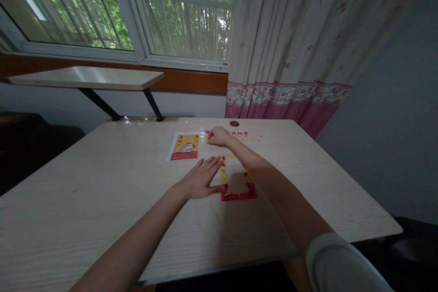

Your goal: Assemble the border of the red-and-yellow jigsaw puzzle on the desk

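Observation:
My left hand (201, 177) lies flat with its fingers spread, the fingertips and thumb touching the left edge of a jigsaw puzzle border (238, 195). That border is yellow above and red below, joined along several sides around a bare middle; my right forearm hides part of its right side. Farther off, my right hand (219, 136) has its fingers pinched together at the left end of the rows of loose puzzle pieces (251, 138). What is between those fingertips is too small to make out. A reference picture (185, 147) of a white spotted animal on yellow and red lies left of it.
The pale wooden table (112, 200) has a round cable hole (234, 123) near its back edge. A raised shelf (92, 77) on black legs stands at the back left. Behind are a barred window and a long patterned curtain (273, 54).

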`<state>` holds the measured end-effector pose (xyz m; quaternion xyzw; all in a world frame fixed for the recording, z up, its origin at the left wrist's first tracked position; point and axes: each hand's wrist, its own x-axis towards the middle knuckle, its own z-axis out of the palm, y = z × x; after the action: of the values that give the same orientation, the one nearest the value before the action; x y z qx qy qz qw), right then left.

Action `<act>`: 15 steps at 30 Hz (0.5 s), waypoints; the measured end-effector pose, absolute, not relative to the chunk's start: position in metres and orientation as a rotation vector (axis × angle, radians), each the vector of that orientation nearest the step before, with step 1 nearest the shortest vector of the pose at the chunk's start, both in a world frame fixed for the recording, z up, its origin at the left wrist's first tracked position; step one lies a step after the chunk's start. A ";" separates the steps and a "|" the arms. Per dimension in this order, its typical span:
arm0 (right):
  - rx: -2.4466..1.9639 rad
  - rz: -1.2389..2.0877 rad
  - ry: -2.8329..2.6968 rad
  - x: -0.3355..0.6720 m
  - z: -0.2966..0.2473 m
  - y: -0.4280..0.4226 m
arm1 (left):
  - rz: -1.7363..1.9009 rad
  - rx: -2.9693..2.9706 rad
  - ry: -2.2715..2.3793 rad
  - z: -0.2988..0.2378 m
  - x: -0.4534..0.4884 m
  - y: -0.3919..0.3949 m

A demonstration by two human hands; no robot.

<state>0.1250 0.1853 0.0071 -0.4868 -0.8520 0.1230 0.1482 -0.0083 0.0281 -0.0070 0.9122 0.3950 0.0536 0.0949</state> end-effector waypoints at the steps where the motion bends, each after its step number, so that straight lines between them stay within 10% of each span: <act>1: -1.391 0.381 -2.449 0.125 0.007 0.187 | 0.155 2.706 1.173 -0.007 -0.008 0.028; 15: -0.900 1.050 -1.858 0.190 0.008 0.132 | 0.747 2.368 1.133 0.000 -0.003 0.036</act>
<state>0.1905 0.1320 0.0081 -0.3560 -0.7349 0.4153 0.4009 -0.0028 0.0364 -0.0005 0.8492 0.4065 0.2679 0.2047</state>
